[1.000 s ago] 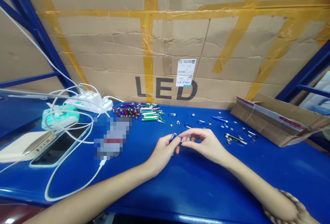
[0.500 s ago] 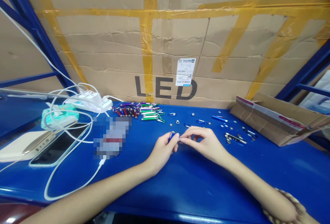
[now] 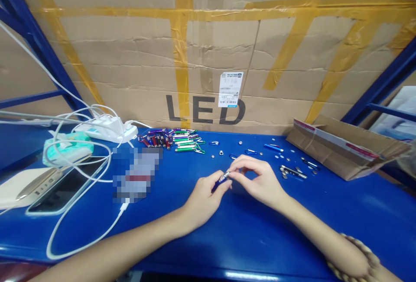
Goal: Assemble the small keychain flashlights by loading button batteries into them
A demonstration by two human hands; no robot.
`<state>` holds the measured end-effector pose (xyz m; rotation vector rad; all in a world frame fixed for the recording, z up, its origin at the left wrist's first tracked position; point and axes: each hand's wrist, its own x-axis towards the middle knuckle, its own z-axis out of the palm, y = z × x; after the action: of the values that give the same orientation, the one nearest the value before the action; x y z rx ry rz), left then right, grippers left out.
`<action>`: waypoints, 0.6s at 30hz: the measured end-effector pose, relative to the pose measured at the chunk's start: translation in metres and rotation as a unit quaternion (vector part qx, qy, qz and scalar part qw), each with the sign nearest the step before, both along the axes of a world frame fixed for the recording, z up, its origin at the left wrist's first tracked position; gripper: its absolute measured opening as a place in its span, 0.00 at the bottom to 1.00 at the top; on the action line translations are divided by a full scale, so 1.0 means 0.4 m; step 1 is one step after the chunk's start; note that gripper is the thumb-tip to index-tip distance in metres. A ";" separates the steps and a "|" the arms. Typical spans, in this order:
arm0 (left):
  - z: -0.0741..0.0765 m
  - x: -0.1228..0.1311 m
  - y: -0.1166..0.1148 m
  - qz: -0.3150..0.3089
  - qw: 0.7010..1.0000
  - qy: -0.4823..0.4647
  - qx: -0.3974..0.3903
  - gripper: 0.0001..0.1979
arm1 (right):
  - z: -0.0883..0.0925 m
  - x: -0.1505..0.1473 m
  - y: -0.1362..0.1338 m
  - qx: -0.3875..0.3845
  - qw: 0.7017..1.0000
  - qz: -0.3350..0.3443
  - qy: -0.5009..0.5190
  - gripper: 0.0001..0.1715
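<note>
Two bare hands are working close together just below the centre of the frame, holding one small cylinder (image 3: 223,178) between them, its silvery surface catching the light and its long axis slanting up toward the right. The left hand (image 3: 203,199) is wrapping curled fingers and thumb about the lower part, while the right hand (image 3: 260,182) is pinching the upper end between thumb and forefinger, its other fingers bending loosely. A bracelet of rounded, mottled beads (image 3: 352,251) is circling the right forearm at lower right. Beneath everything, a smooth, glossy blue table (image 3: 276,243) is reflecting pale streaks. Beyond the hands, left of centre, slim metallic green tubes (image 3: 186,148) with looped clips are lying beside a jumbled pile of dark red tubes (image 3: 159,141). Right of centre, a shiny blue tube (image 3: 273,147) is lying among flat round discs, near a black-and-silver tube (image 3: 294,172). An open brown carton (image 3: 328,154) is sitting at right, its cardboard creased. Across the upper frame, wrinkled cardboard (image 3: 130,56) is standing, crossed by glossy yellow tape (image 3: 180,48).
</note>
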<state>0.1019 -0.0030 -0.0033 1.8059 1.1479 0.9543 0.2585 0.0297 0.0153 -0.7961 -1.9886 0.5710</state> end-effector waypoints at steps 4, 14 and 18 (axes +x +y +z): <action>-0.017 -0.006 0.006 0.008 0.999 0.035 0.025 0.11 | -0.004 0.003 0.004 0.014 1.000 0.013 -0.012 0.11; -0.009 -0.027 0.008 -0.012 0.954 0.280 0.101 0.10 | -0.003 0.037 0.024 0.056 0.983 0.081 -0.153 0.10; 0.002 -0.032 0.007 -0.036 0.921 0.367 0.126 0.11 | 0.004 0.041 0.014 0.086 0.958 0.097 -0.254 0.14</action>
<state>0.0893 -0.0004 -0.0026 2.5091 1.4226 0.3740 0.2749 0.0352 0.0167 -0.6880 -2.5709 0.3132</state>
